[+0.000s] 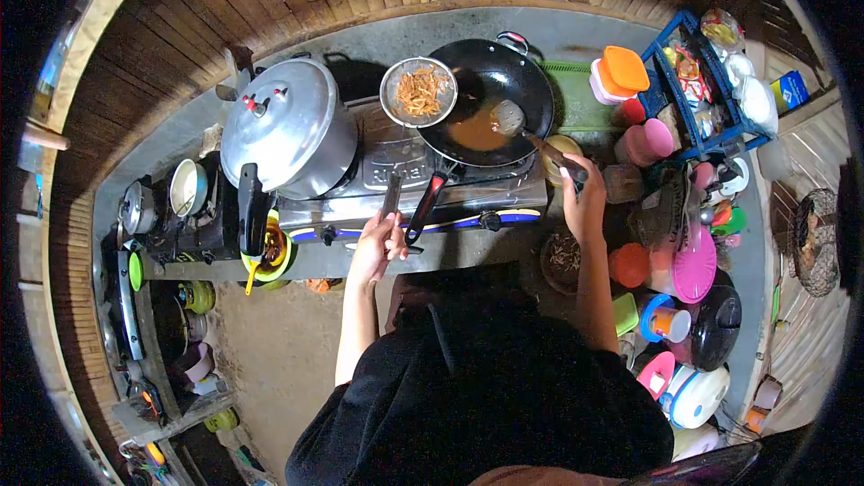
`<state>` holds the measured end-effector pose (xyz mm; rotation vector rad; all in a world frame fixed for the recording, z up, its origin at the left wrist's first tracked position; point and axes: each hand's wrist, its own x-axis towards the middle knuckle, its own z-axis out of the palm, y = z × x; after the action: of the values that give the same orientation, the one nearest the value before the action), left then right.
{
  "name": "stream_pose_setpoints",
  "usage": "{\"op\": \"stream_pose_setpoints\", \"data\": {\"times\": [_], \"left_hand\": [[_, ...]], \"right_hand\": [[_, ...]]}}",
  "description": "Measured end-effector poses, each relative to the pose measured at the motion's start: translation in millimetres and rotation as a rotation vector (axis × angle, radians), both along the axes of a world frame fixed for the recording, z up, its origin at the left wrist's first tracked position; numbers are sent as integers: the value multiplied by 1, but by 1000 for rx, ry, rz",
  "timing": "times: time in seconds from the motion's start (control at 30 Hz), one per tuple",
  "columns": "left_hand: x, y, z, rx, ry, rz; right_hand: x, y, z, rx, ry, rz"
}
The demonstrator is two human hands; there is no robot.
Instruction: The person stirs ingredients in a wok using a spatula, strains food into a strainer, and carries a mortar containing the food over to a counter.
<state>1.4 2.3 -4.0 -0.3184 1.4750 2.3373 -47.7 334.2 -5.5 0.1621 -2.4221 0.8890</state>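
My left hand (378, 245) is closed around the handle of a round mesh strainer (391, 101). Brown fried strips (419, 92) lie in its bowl, which overlaps the left rim of a black wok (531, 81) in view. My right hand (583, 196) grips the dark handle of a spatula (508, 118). The spatula's pale metal head rests inside the wok, at the edge of a shallow pool of brown oil (475, 132). Below the strainer, the wok's red and black handle (427, 207) points toward me, near my left hand but apart from it.
A large lidded pressure cooker (286, 139) stands on the stove (387, 162), left of the wok. Orange-lidded containers (623, 72), pink cups (646, 142) and a blue rack (661, 94) crowd the right side. A yellow-green bowl (270, 252) sits at the counter's front edge.
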Motion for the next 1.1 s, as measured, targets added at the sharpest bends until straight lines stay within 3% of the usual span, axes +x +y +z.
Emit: {"op": "stream_pose_setpoints", "data": {"times": [0.17, 0.23, 0.33, 0.43, 0.67, 0.7, 0.8, 0.83, 0.9, 1.1], "left_hand": [[-2, -1, 4, -28, 0, 9], [-3, -1, 2, -25, -9, 9], [-3, 0, 0, -36, 1, 0], [-5, 1, 0, -24, -6, 19], [-3, 2, 7, -44, -3, 36], [-3, 2, 8, -39, 4, 47], [-3, -2, 6, -15, 14, 52], [-3, -3, 7, -15, 14, 50], [-2, -4, 6, -13, 2, 63], [-1, -4, -2, 5, 26, 27]], "right_hand": [[10, -9, -23, -471, -137, 69], [8, -18, -36, -472, -76, 62], [3, -33, -57, -812, -88, 86], [-7, -37, -76, -939, -115, 48], [-3, -34, -62, -980, -96, 21], [0, -32, -54, -980, -97, 24], [6, -23, -19, -492, -3, 24], [7, -20, -8, -492, -2, 23], [6, -14, 9, -170, 69, 67], [4, 1, 9, -17, 23, 56]]}}
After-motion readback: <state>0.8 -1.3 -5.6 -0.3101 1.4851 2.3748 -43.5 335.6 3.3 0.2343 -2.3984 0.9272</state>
